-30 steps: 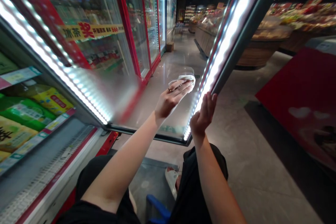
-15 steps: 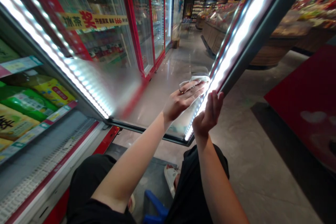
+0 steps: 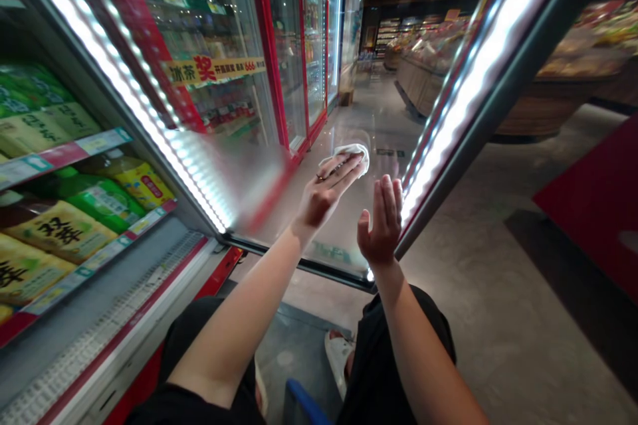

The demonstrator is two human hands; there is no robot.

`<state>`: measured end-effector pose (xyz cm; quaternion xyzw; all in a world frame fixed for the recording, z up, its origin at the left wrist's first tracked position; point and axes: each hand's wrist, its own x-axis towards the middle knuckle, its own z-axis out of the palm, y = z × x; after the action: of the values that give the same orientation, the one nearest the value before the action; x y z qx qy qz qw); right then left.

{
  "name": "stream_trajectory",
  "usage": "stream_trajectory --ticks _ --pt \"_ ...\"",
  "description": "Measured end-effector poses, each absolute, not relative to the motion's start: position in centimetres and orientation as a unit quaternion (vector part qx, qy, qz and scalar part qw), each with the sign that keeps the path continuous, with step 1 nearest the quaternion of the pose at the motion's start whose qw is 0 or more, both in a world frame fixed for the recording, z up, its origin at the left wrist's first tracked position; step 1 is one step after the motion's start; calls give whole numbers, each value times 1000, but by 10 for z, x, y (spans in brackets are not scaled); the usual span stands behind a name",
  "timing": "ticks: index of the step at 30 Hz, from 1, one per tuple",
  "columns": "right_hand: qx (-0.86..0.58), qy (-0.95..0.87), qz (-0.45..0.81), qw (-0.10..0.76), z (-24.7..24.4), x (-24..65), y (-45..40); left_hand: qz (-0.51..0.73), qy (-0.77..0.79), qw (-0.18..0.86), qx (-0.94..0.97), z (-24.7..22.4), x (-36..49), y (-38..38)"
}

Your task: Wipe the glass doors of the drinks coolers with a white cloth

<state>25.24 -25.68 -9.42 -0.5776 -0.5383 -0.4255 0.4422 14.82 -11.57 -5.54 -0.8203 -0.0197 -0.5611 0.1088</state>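
My left hand (image 3: 321,196), with a ring on one finger, presses a folded white cloth (image 3: 363,156) flat against the glass door (image 3: 386,146) of an upright drinks cooler. The cloth lies under my fingertips, toward the lower middle of the pane. My right hand (image 3: 383,222) is raised with fingers straight and thumb apart, holding nothing. It is beside the dark door frame (image 3: 433,206) and its bright LED strip (image 3: 461,96); whether it touches them I cannot tell. A foggy patch (image 3: 249,176) covers the pane's lower left. The door stands swung out from the cooler.
Bottled drinks (image 3: 102,199) fill shelves on the left above a white grille (image 3: 119,319). Other red-framed coolers (image 3: 272,46) line the aisle. A blue stool part (image 3: 304,405) shows between my legs. Wooden produce stands (image 3: 423,89) and a red panel (image 3: 593,192) are at right.
My left hand has moved the cloth left, away from the LED-lit edge onto the pane. My right hand's fingers have straightened beside the frame. The view has shifted slightly left.
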Motion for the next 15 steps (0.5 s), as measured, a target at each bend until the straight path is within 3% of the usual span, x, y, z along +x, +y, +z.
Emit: stream_trajectory --ticks 5,11,15 --pt "-611 -528 -416 419 -95 251 -241 -499 48 138 -854 -60 123 -102" --pt "-623 -529 -405 409 -96 248 -232 -573 -27 108 -812 -52 121 -83" --pt "-635 -533 -396 394 -98 244 -226 -552 -15 120 -825 -56 121 -80"
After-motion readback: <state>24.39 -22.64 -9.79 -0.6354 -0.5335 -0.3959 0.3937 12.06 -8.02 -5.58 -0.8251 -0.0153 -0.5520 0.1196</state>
